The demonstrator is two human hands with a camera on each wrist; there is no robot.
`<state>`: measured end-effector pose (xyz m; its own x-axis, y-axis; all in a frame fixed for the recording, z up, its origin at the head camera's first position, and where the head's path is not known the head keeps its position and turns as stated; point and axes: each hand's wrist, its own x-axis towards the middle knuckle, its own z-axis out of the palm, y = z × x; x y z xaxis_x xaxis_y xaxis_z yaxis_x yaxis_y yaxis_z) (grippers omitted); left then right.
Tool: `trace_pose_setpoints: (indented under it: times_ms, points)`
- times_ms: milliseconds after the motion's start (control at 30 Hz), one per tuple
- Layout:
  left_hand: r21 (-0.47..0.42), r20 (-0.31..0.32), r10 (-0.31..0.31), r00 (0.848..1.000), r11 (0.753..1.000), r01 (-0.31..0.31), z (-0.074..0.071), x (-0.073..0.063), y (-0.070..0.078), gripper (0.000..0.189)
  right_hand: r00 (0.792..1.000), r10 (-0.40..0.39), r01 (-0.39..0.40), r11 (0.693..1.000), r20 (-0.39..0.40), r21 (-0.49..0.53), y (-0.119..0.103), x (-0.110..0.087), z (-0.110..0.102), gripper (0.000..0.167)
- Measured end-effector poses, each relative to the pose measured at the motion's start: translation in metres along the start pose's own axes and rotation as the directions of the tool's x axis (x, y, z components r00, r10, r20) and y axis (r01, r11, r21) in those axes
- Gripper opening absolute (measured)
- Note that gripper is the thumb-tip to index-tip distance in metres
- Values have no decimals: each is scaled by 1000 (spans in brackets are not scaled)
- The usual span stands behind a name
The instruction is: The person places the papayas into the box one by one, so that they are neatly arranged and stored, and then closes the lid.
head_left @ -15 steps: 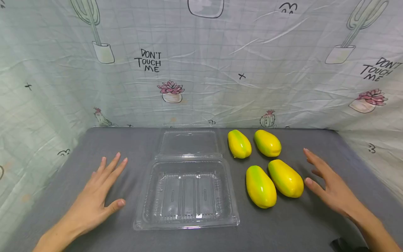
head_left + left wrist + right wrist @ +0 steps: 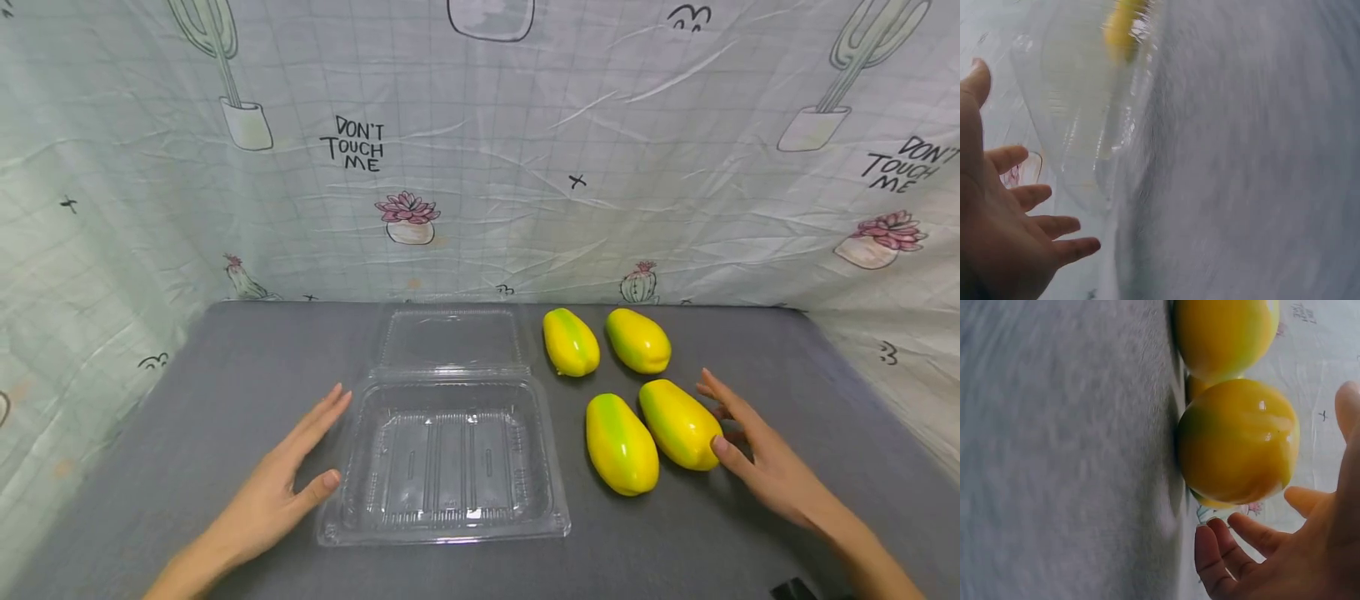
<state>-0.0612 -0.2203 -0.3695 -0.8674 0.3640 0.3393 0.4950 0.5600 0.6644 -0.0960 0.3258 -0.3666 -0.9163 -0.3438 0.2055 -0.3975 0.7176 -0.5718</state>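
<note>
A clear plastic clamshell container (image 2: 450,535) lies with its lid (image 2: 452,342) folded back, and its ribbed base holds nothing. Beside its left rim, my left hand (image 2: 281,492) hovers with fingers extended and thumb spread. To the container's right are several yellow-green papayas, glossy and smooth. My right hand (image 2: 765,467) is at the nearer right papaya (image 2: 681,425), its thumb tip overlapping that fruit's end in the head view. In the right wrist view the spread fingers curve loosely beside the same papaya (image 2: 1238,440), with nothing gripped.
Another papaya (image 2: 621,446) lies close to the container's right rim. Two more, a left one (image 2: 571,342) and a right one (image 2: 637,341), lie farther back. A patterned cloth (image 2: 480,167) hangs behind the grey table (image 2: 510,575). A black object (image 2: 793,590) shows at the bottom right.
My left hand has moved right, up to the container's left side, its fingers drawn closer together. My right hand has shifted left to the nearer right papaya. Container and fruit have stayed put.
</note>
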Motion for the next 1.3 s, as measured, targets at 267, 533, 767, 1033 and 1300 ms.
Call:
trace_pose_setpoints:
  times_ms: [267,533,767,1033,1300]
  points:
    - [-199,-45,85,995,976,-92,10,-1,-17,64,1000,-14,14,1000,9,15,6,1,7,70]
    - [-142,9,104,995,985,-101,18,-6,-24,70,1000,-13,13,1000,10,-3,11,-1,13,73]
    - [-125,13,108,994,987,-106,19,-7,-26,67,1000,29,-29,999,-1,-20,9,0,16,63]
    - [-99,15,109,994,989,-107,21,-6,-26,66,998,60,-60,998,-2,-13,10,-2,16,59]
    - [-103,6,121,993,987,-120,22,-7,-28,65,997,67,-67,998,-25,23,12,0,16,55]
